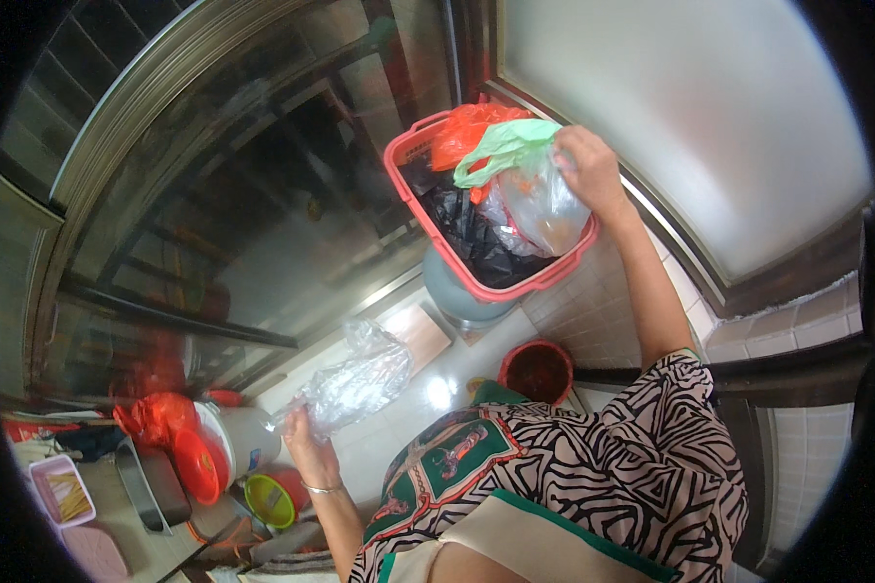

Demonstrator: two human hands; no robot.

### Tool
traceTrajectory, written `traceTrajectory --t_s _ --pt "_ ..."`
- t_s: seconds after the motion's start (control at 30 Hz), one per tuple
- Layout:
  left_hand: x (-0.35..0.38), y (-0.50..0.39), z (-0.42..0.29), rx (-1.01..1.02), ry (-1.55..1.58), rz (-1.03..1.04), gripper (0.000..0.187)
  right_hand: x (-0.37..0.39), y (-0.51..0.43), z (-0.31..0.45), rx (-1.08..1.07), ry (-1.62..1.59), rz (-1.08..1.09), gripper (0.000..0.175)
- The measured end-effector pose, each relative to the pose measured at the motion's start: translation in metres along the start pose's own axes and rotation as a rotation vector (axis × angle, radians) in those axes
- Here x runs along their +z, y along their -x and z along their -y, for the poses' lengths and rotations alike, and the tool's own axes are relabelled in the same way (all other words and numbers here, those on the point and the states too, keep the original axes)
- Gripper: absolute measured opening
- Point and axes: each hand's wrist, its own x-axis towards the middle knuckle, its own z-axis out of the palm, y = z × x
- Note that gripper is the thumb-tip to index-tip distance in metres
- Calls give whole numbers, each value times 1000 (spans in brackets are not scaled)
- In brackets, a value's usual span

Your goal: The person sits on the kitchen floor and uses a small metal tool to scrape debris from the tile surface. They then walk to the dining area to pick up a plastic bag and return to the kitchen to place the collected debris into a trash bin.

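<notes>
My left hand [312, 441], with a bangle at the wrist, grips one end of a crumpled clear plastic bag [357, 382], which spreads out over the floor area. My right hand [590, 169] reaches to a pink plastic basket [474, 286]. Its fingers pinch the upper part of a cloudy see-through bag [547, 204] inside the basket, close against a light-green plastic bag [507, 146]. Beside these lie a red plastic bag [474, 131] and black plastic bags [459, 218]. What lies deeper in the basket is hidden.
Under the basket stands a grey-blue rounded container [448, 284]. A red bucket [536, 372] is on the floor near my body. At lower left are a white bucket [248, 437], a red basin [195, 466], a green-rimmed container [270, 501] and a metal tray [153, 488]. Glass panels [262, 182] flank the basket.
</notes>
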Motion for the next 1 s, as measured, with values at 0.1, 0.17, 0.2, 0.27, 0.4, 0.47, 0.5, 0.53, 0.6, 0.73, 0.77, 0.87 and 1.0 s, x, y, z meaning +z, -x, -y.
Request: traceTrajectory --t_s 0.1,0.17,0.2,0.27,0.4,0.47,0.5,0.53,0.6,0.73,0.77,0.87,1.0 --pt "-7 0 1 -24 21 9 21 24 24 6 -98 -49 163 11" --pt "-13 0 1 -44 34 11 24 35 37 11 -48 72 388 15" --pt "-16 0 1 -49 33 -3 24 36 40 14 22 149 568 17" --pt "-21 2 1 -46 29 -33 22 25 36 21 92 136 511 22" --pt "-28 7 0 -57 23 -78 18 -25 4 54 212 229 584 27" --pt "-29 9 -1 -68 25 -100 17 -39 -15 76 151 174 503 23" --pt "-30 10 -1 -72 26 -114 17 -34 -22 89 191 73 575 20" --pt "-29 12 -1 -67 51 -96 16 -26 -27 101 179 -44 593 18" --pt "-29 15 -2 -62 51 -120 16 -1 -29 113 83 -231 668 17" --pt "-29 21 -2 -41 71 -116 16 68 -18 91 46 -333 1067 19" --pt "-30 23 -2 -31 50 -125 16 80 -18 75 75 -213 1053 19" --pt "-33 30 0 -22 24 -145 15 100 -24 24 370 -380 685 20" --pt "-39 39 3 -29 43 -159 15 102 -30 -8 452 -401 826 24"
